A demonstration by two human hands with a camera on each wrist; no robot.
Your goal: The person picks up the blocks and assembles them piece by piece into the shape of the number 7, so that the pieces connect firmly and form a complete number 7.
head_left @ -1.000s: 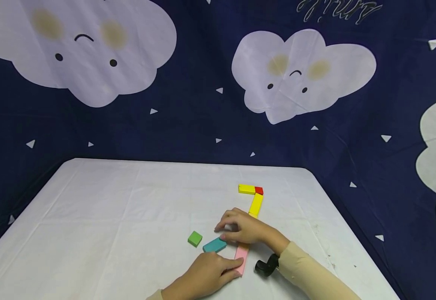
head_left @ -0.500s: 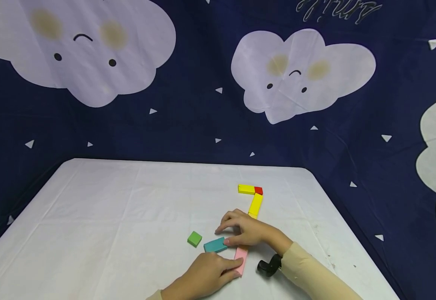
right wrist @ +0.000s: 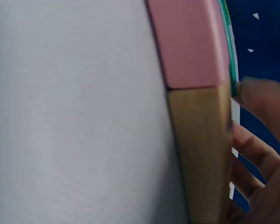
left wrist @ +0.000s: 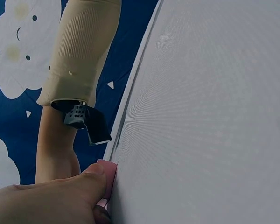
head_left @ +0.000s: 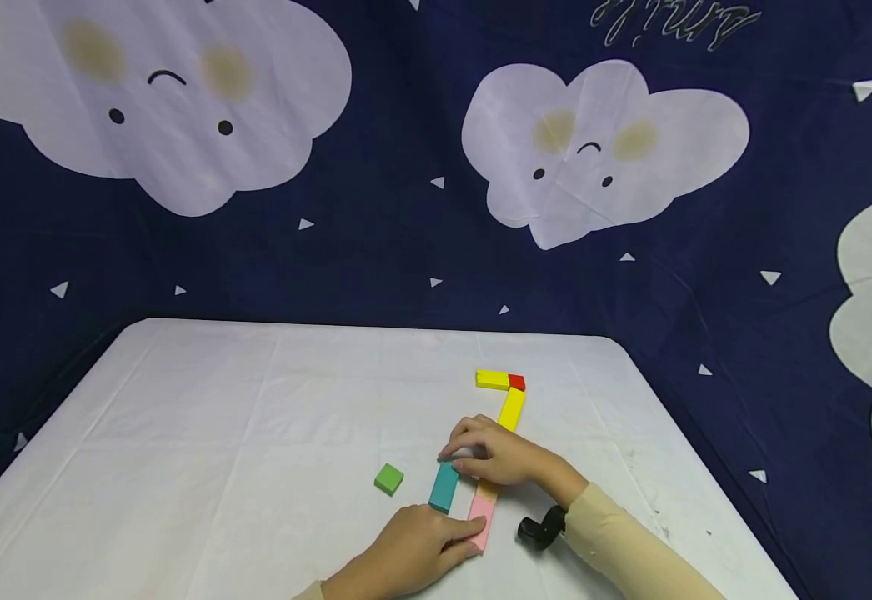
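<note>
Teal block (head_left: 444, 487) lying lower centre on the white table (head_left: 203, 433), just beside the pink block (head_left: 483, 517). Right hand (head_left: 492, 455) above it, curled fingertips pinching its far end. Left hand (head_left: 413, 554) below, relaxed fingers pressing on the pink block's near end.

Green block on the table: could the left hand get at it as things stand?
Probably yes. The green block lies alone on the table, nothing over it. The left hand rests on the pink block, with only bare cloth between.
</note>
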